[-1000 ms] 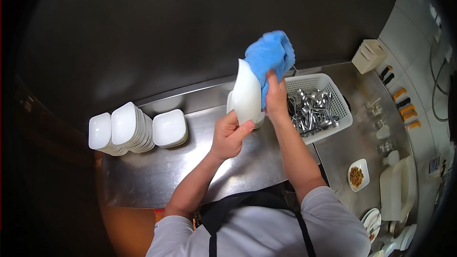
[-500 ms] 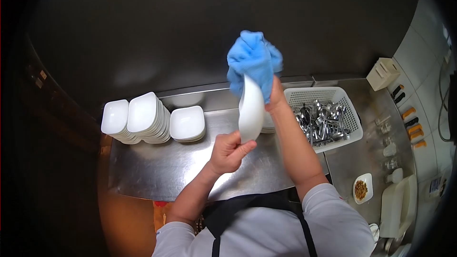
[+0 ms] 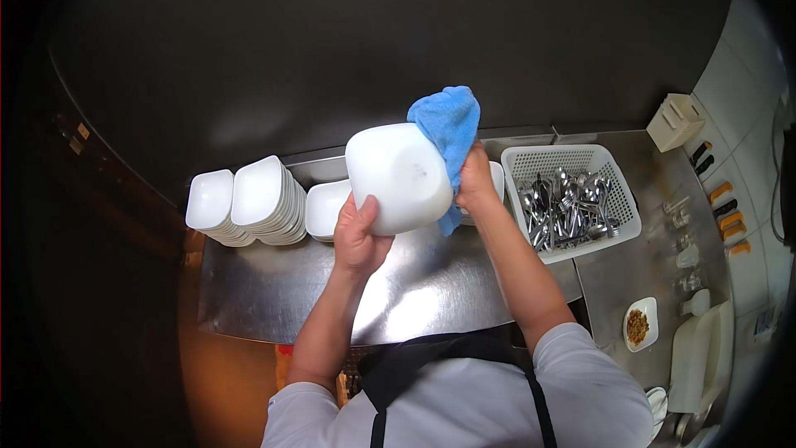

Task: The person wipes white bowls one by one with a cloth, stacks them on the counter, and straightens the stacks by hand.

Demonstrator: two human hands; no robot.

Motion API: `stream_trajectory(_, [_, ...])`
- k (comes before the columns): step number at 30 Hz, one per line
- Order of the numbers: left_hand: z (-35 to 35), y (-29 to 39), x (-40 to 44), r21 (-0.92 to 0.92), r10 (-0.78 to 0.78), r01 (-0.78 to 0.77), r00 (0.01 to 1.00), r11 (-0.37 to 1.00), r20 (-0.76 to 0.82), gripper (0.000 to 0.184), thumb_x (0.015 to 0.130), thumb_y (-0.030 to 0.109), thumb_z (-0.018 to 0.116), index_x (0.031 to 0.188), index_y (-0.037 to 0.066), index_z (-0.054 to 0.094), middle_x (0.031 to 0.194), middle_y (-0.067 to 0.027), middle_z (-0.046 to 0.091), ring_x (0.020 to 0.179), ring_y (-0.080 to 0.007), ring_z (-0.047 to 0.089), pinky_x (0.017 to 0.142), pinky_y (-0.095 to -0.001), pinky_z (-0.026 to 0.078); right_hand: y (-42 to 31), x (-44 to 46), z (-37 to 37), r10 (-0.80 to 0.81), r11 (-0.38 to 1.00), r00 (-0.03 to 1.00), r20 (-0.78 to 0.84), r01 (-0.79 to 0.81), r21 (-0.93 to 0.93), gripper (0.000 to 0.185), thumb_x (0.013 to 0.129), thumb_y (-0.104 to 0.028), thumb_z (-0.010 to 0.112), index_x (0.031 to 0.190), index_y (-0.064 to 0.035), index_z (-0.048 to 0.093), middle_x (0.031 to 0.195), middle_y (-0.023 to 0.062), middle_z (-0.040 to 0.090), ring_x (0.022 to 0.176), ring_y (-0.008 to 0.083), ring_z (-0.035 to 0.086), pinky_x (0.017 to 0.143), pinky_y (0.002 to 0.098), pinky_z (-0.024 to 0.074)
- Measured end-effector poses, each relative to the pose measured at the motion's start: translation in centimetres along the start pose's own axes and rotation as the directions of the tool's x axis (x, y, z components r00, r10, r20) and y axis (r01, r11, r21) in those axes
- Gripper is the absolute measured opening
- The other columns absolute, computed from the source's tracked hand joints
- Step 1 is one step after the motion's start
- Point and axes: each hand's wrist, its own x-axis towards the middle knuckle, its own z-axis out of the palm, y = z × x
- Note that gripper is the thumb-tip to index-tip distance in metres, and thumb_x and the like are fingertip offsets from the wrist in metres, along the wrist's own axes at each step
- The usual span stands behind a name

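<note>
a white bowl [image 3: 398, 178] is held up over the bench [image 3: 274, 290], toward its back edge, tilted with its underside facing the camera. the left hand [image 3: 363, 236] has its grip closed on the bowl's lower left side, thumb pressed flat on the outer face, most of the fingers out of sight behind. the right hand [image 3: 474, 178] is closed on a bunched blue cloth [image 3: 452, 120] and brings it against the bowl's right side; its fingertips are hidden, so how tightly they squeeze cannot be told. one end of the cloth hangs below the bowl.

near the bench's back left corner stand a left stack of square dishes [image 3: 210, 199], a taller middle stack [image 3: 259, 191] and a lower third stack [image 3: 325, 203], partly covered by the held bowl. more white dishes [image 3: 497, 178] show behind the right wrist. just beside them, close to the back edge, a perforated white basket [image 3: 593, 249] holds jumbled cutlery [image 3: 568, 207]. past a seam in the bench, a small dish [image 3: 651, 315] contains brown food [image 3: 637, 328], and glasses [image 3: 687, 257] line the right edge.
</note>
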Motion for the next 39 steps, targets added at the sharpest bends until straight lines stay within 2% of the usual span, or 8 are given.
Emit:
stream_trajectory(3, [0.7,-1.4,0.7,0.029,0.137,-0.138,0.990,0.990,0.023,0.043,0.100,0.018,0.058,0.138,0.003,0.046,0.133,-0.0128,0.059,0.122,-0.0262,0.058,0.106,-0.0451,0.046,3.6,-0.4,0.5,-0.161,0.974,0.971,-0.176,0.185,0.128,0.033,0.097,-0.018,0.052,0.124,-0.0007,0.058,0.113,0.0095,0.065,0.104,0.0188,0.063,0.090,0.0338,0.0518])
stream_trajectory(6, [-0.3,-3.5,1.4,0.091,0.270,-0.263,0.961,0.960,-0.067,0.036,0.098,0.013,0.062,0.131,0.003,0.054,0.124,-0.0114,0.065,0.113,-0.0242,0.063,0.099,-0.0383,0.049,7.1,-4.4,2.7,0.020,0.969,0.954,-0.299,0.056,0.242,0.038,0.101,-0.022,0.054,0.133,-0.0015,0.050,0.125,0.0086,0.058,0.111,0.0173,0.056,0.096,0.0317,0.0471])
stream_trajectory(7, [-1.4,-4.1,1.6,0.335,0.296,-0.264,0.954,0.904,-0.045,0.031,0.098,0.014,0.063,0.126,0.002,0.058,0.116,-0.0111,0.067,0.106,-0.0226,0.065,0.093,-0.0370,0.051,8.6,-5.5,3.2,0.072,0.952,0.968,-0.240,0.005,0.305,0.039,0.100,-0.019,0.057,0.134,-0.0024,0.048,0.129,0.0085,0.055,0.113,0.0158,0.054,0.096,0.0306,0.0463])
stream_trajectory(10, [-3.4,-3.0,2.4,0.875,0.321,-0.197,0.946,0.442,0.051,0.020,0.093,0.016,0.069,0.105,0.000,0.069,0.083,-0.0131,0.073,0.072,-0.0220,0.071,0.066,-0.0340,0.055,10.2,-7.4,3.2,0.063,0.983,0.985,-0.163,-0.033,0.180,0.033,0.099,-0.015,0.058,0.129,-0.0024,0.053,0.122,0.0071,0.059,0.109,0.0154,0.057,0.094,0.0299,0.0474])
stream_trajectory(13, [-4.8,1.5,2.5,0.981,0.123,-0.178,0.978,0.073,0.168,0.020,0.090,0.014,0.070,0.107,0.002,0.069,0.084,-0.0183,0.072,0.067,-0.0282,0.071,0.060,-0.0355,0.054,8.4,-7.6,0.9,0.045,0.993,0.992,-0.119,-0.031,0.116,0.030,0.098,-0.014,0.059,0.125,-0.0024,0.055,0.115,0.0058,0.063,0.103,0.0154,0.060,0.090,0.0305,0.0495])
stream_trajectory(17, [-12.5,3.4,0.3,0.864,0.032,-0.337,0.926,-0.374,0.375,0.021,0.081,0.007,0.075,0.102,0.007,0.072,0.103,-0.0102,0.074,0.094,-0.0283,0.070,0.084,-0.0383,0.050,2.7,-6.8,-1.8,-0.015,0.988,0.985,-0.174,0.041,0.146,0.028,0.097,-0.016,0.060,0.122,-0.0036,0.057,0.109,0.0049,0.065,0.096,0.0153,0.063,0.084,0.0314,0.0520])
stream_trajectory(26, [-19.4,4.6,-1.6,0.836,-0.073,-0.228,0.972,-0.500,0.222,0.022,0.078,0.009,0.074,0.099,0.017,0.075,0.089,-0.0036,0.060,0.091,-0.0244,0.056,0.086,-0.0392,0.040,3.6,-6.5,-5.3,-0.006,0.988,0.973,-0.230,0.041,0.149,0.029,0.099,-0.020,0.060,0.124,-0.0052,0.056,0.111,0.0050,0.064,0.098,0.0163,0.064,0.087,0.0324,0.0530])
stream_trajectory(39, [-20.0,4.3,-3.3,0.855,-0.072,-0.170,0.985,-0.490,0.155,0.037,0.084,0.005,0.068,0.118,0.018,0.072,0.097,-0.0052,0.063,0.100,-0.0244,0.057,0.101,-0.0496,0.035,-1.2,-5.3,-8.9,-0.315,0.947,0.907,-0.278,0.319,-0.032,0.031,0.101,-0.018,0.057,0.127,-0.0038,0.052,0.119,0.0079,0.062,0.105,0.0181,0.062,0.092,0.0339,0.0510])
